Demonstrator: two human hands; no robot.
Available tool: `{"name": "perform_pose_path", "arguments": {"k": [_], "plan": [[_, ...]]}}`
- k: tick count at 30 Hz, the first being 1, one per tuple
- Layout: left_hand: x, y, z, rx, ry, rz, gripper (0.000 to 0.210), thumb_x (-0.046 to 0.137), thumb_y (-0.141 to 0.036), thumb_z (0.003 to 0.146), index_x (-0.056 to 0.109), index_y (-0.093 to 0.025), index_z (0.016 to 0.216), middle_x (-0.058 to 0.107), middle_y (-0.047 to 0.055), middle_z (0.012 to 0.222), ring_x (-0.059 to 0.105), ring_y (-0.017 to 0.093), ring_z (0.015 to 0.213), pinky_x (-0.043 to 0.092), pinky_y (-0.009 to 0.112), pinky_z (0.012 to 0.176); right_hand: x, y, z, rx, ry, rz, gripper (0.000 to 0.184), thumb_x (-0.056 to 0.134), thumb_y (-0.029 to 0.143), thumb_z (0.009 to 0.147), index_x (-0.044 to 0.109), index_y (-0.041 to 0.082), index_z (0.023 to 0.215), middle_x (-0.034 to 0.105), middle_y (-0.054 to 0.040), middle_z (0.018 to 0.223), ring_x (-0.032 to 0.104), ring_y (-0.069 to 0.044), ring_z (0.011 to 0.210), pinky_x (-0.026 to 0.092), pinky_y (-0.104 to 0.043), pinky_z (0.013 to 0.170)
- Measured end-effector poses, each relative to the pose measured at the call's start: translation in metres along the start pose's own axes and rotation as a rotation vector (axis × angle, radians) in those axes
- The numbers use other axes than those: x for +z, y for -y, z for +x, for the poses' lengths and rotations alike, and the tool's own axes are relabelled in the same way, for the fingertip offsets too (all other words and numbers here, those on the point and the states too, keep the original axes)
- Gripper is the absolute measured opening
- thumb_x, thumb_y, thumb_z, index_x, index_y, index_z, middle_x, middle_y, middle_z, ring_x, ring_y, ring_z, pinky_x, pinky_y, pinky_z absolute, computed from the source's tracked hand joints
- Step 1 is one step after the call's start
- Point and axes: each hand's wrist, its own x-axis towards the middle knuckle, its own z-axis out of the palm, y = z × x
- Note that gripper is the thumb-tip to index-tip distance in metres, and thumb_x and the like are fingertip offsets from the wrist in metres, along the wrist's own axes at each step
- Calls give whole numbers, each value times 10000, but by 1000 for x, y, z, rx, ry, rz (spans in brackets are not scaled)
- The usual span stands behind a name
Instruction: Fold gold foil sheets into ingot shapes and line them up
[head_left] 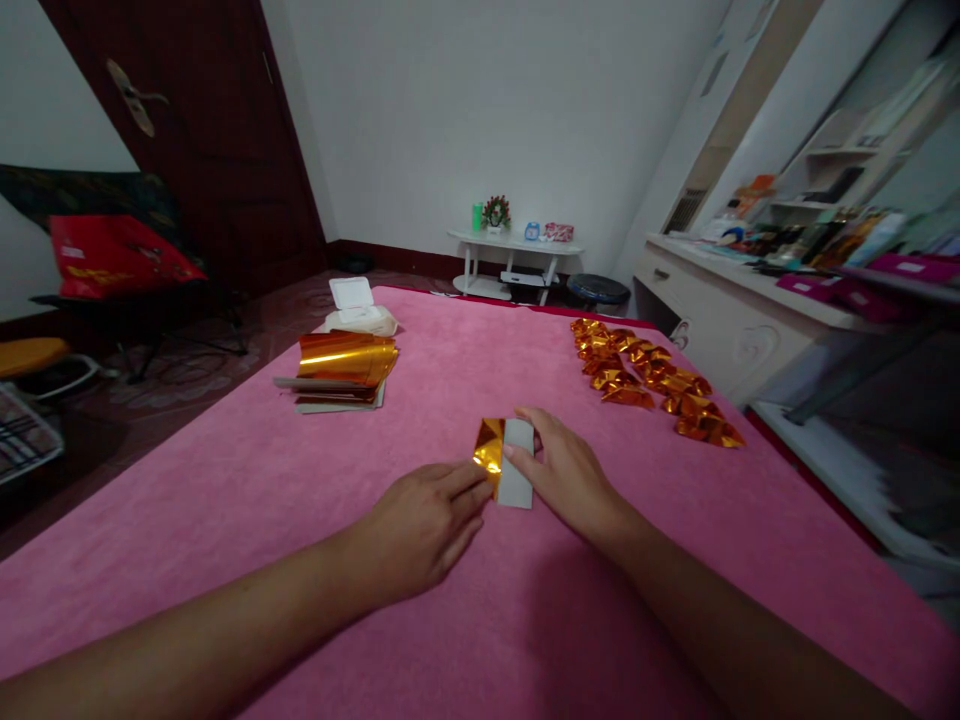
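A sheet of gold foil paper (490, 447) lies on the pink cloth in front of me. Its right part is folded over, so a grey strip of its plain back shows. My left hand (431, 525) grips the lower left edge with its fingertips close together; the thumb is hidden. From the other side, my right hand (566, 465) pinches the grey flap, thumb on top and fingers curled round the right edge.
At the back left, a stack of gold foil sheets (349, 360) sits before an open-lidded white pack (360, 318). Rows of folded gold foil pieces (645, 370) lie at the right. Beyond the pink-covered table (247, 560) are a small white stand (480, 240), a stool (598, 290) and a cluttered dresser (720, 290).
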Motion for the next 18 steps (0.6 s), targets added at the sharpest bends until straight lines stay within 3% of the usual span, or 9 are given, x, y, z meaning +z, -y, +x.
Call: {"name": "perform_pose_path", "arguments": {"k": [3, 7, 11, 18], "plan": [[-5, 9, 6, 56, 36, -23, 347, 424, -251, 918, 542, -138, 1224, 583, 106, 1192, 517, 227, 1145, 430, 394, 1009, -6, -3, -4, -47, -24, -70, 354, 528, 137, 791, 564, 168, 1141, 540, -119, 1173, 552, -217, 1020, 457, -381, 874], [-5, 9, 10, 73, 30, -24, 330, 415, -224, 922, 553, -109, 1200, 575, 139, 1177, 479, 252, 1184, 409, 417, 1021, -20, -4, -22, -217, -64, -123, 432, 538, 3, 662, 630, 189, 1041, 421, -117, 1350, 428, -270, 1206, 391, -459, 981], [-2, 6, 9, 55, 34, -46, 306, 417, -202, 917, 556, -116, 1176, 574, 131, 1161, 536, 234, 1083, 456, 397, 951, -19, -10, -31, -342, 34, 16, 326, 561, 40, 753, 678, 233, 987, 580, -66, 1183, 507, -221, 1116, 422, -429, 947], [-1, 5, 7, 106, 54, 4, 293, 367, -195, 937, 574, -103, 1123, 587, 147, 1131, 536, 254, 1092, 476, 420, 904, -7, -18, -27, -354, 13, 71, 195, 595, 142, 820, 726, 257, 906, 668, -32, 959, 585, -176, 888, 469, -356, 792]]}}
